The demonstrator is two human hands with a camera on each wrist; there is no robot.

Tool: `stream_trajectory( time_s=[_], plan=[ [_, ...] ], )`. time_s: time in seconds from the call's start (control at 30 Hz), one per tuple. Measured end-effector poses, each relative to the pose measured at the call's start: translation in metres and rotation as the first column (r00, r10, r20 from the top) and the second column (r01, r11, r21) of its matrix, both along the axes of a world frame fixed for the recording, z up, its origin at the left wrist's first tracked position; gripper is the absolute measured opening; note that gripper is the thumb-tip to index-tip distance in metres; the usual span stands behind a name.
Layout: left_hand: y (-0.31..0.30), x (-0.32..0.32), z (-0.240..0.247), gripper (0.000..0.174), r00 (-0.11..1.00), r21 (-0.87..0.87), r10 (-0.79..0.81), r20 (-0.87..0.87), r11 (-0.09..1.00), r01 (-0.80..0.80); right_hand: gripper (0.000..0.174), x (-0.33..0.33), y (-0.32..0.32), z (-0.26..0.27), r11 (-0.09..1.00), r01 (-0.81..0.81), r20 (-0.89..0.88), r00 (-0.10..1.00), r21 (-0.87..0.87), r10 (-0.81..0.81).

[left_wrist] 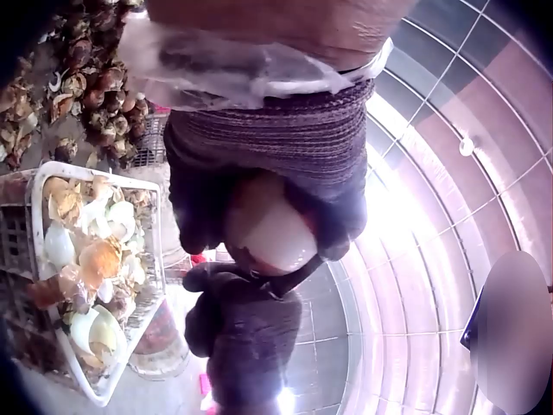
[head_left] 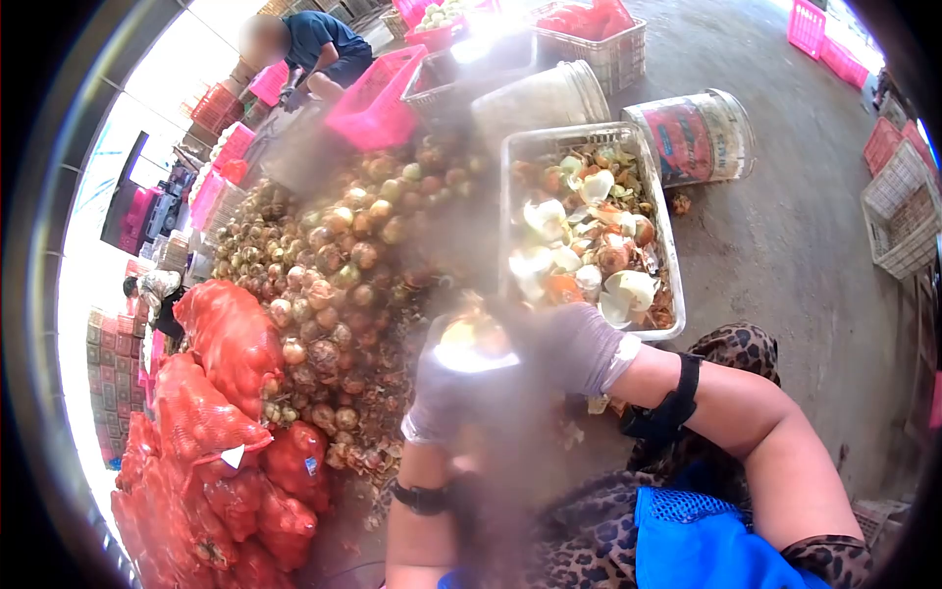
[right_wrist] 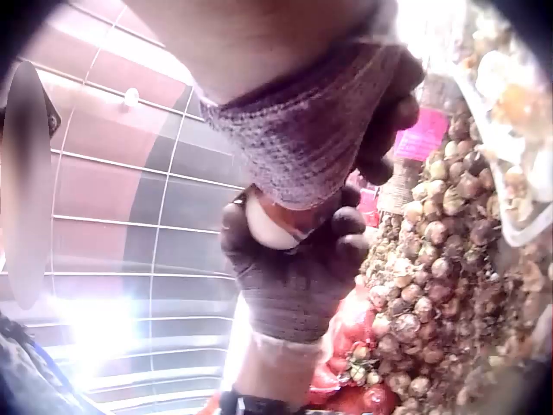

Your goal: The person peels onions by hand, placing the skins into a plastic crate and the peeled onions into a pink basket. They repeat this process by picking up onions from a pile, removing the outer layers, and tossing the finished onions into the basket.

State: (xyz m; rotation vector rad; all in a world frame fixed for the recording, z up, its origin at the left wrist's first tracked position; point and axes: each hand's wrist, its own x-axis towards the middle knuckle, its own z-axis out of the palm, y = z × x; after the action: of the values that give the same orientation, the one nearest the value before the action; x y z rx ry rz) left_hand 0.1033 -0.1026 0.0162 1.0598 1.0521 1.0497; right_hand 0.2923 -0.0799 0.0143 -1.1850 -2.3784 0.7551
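Note:
A pale peeled onion [head_left: 471,339] sits between my two gloved hands, in front of my lap. My left hand [head_left: 437,393] cups it from the left, fingers curled round it. My right hand [head_left: 574,344] closes on it from the right. In the left wrist view the onion [left_wrist: 270,229] lies in the left hand [left_wrist: 285,147], with the right hand [left_wrist: 242,337] against its far side and a thin dark blade-like strip [left_wrist: 298,275] at its edge. The right wrist view shows the right hand [right_wrist: 311,130] over the onion [right_wrist: 263,226] and the left hand [right_wrist: 294,277] under it.
Just beyond my hands is a white crate [head_left: 677,294] of peels and cut onion pieces. A big heap of unpeeled onions [head_left: 334,265] lies to the left, with red mesh sacks [head_left: 216,344] beside it. Buckets [head_left: 702,133], a pink crate [head_left: 378,98] and a crouching person [head_left: 314,44] are farther back.

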Motion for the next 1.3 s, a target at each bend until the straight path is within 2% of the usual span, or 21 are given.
stream_trajectory(
  time_s=[0.07, 0.17, 0.2, 0.3, 0.33, 0.43, 0.6, 0.67, 0.73, 0.77, 0.8, 0.87, 0.9, 0.97, 1.03, 1.07, 1.1, 1.17, 1.2, 1.23, 1.3],
  plan=[
    [0.0, -0.002, -0.007, 0.091, 0.999, 0.012, 0.018, -0.037, 1.0, -0.017, 0.076, 0.003, 0.002, -0.004, 0.999, -0.021, 0.04, 0.999, 0.033, 0.019],
    [-0.008, -0.003, 0.008, 0.087, 0.987, -0.134, -0.022, 0.161, 0.99, 0.044, 0.079, 0.012, 0.003, -0.004, 0.998, 0.068, 0.048, 0.997, -0.017, -0.067],
    [-0.01, -0.003, 0.006, 0.088, 0.978, -0.153, 0.009, 0.207, 0.988, 0.024, 0.082, 0.014, 0.009, -0.006, 0.998, -0.007, 0.038, 0.999, -0.068, 0.009],
    [-0.011, -0.012, 0.002, 0.088, 0.968, -0.143, 0.023, 0.25, 0.99, 0.014, 0.078, 0.01, 0.008, 0.001, 0.998, -0.04, 0.106, 0.993, -0.038, 0.044],
    [-0.008, -0.018, 0.001, 0.091, 0.971, -0.139, -0.024, 0.237, 0.989, 0.058, 0.077, 0.008, 0.009, 0.0, 0.997, -0.076, 0.096, 0.992, -0.023, 0.078],
    [-0.007, -0.014, -0.002, 0.094, 0.996, -0.041, -0.078, -0.032, 0.996, 0.077, 0.071, 0.001, 0.006, -0.006, 0.994, -0.11, 0.078, 0.991, 0.017, 0.108],
    [-0.008, -0.012, -0.005, 0.095, 0.992, -0.001, -0.11, -0.066, 0.994, 0.11, 0.068, 0.005, 0.011, -0.025, 0.999, -0.051, 0.061, 0.997, 0.015, 0.05],
    [-0.013, -0.017, -0.009, 0.094, 0.989, 0.034, -0.14, -0.036, 0.989, 0.142, 0.06, 0.024, 0.039, -0.05, 0.996, 0.063, 0.189, 0.981, -0.055, -0.052],
    [-0.014, -0.017, 0.001, 0.09, 0.975, -0.02, -0.066, 0.212, 0.997, 0.071, 0.053, 0.044, 0.064, -0.076, 0.963, 0.251, 0.312, 0.927, -0.103, -0.208],
    [-0.013, -0.018, 0.001, 0.089, 0.979, 0.024, -0.02, 0.201, 1.0, 0.015, 0.05, 0.046, 0.065, -0.079, 0.942, 0.32, 0.312, 0.91, -0.103, -0.275],
    [-0.013, -0.018, 0.001, 0.087, 0.982, 0.068, 0.027, 0.189, 0.997, -0.041, 0.047, 0.037, 0.058, -0.065, 0.928, 0.355, 0.253, 0.914, -0.114, -0.318],
    [0.003, -0.02, -0.015, 0.083, 0.981, 0.321, 0.156, -0.111, 0.94, -0.113, 0.052, 0.022, 0.032, -0.032, 0.894, 0.338, -0.051, 0.929, -0.294, -0.368],
    [0.003, -0.015, -0.002, 0.083, 0.985, 0.249, 0.165, 0.046, 0.953, -0.171, 0.055, 0.012, 0.015, -0.021, 0.888, 0.266, -0.25, 0.893, -0.376, -0.373],
    [0.003, -0.004, 0.026, 0.081, 0.904, 0.09, 0.223, 0.364, 0.958, -0.273, 0.057, -0.006, -0.007, -0.009, 0.95, 0.077, -0.484, 0.846, -0.304, -0.224],
    [0.008, -0.009, 0.015, 0.081, 0.86, 0.093, 0.167, 0.482, 0.966, -0.24, 0.059, -0.014, -0.013, 0.005, 0.975, -0.046, -0.54, 0.838, -0.216, -0.08],
    [0.008, -0.009, 0.011, 0.079, 0.908, 0.159, 0.221, 0.357, 0.943, -0.293, 0.059, -0.015, -0.015, 0.01, 0.979, -0.107, -0.561, 0.828, -0.173, -0.009],
    [0.008, -0.007, 0.009, 0.077, 0.93, 0.223, 0.291, 0.224, 0.914, -0.339, 0.061, -0.015, -0.016, 0.016, 0.986, -0.07, -0.491, 0.871, -0.15, -0.012],
    [0.008, -0.007, 0.008, 0.073, 0.927, 0.41, 0.357, -0.118, 0.868, -0.282, 0.064, -0.015, -0.017, 0.025, 0.995, -0.009, -0.341, 0.94, -0.095, -0.024],
    [0.008, -0.008, 0.007, 0.071, 0.86, 0.495, 0.41, -0.304, 0.839, -0.226, 0.062, -0.015, -0.017, 0.034, 0.988, -0.014, -0.282, 0.959, -0.157, -0.031],
    [0.008, -0.008, 0.007, 0.069, 0.72, 0.563, 0.46, -0.519, 0.818, -0.118, 0.061, -0.014, -0.016, 0.044, 0.976, -0.013, -0.222, 0.974, -0.219, -0.037],
    [0.007, -0.006, 0.004, 0.066, 0.503, 0.624, 0.526, -0.686, 0.781, 0.034, 0.062, -0.012, -0.015, 0.048, 0.966, -0.004, -0.161, 0.986, -0.257, -0.039]
  ],
)
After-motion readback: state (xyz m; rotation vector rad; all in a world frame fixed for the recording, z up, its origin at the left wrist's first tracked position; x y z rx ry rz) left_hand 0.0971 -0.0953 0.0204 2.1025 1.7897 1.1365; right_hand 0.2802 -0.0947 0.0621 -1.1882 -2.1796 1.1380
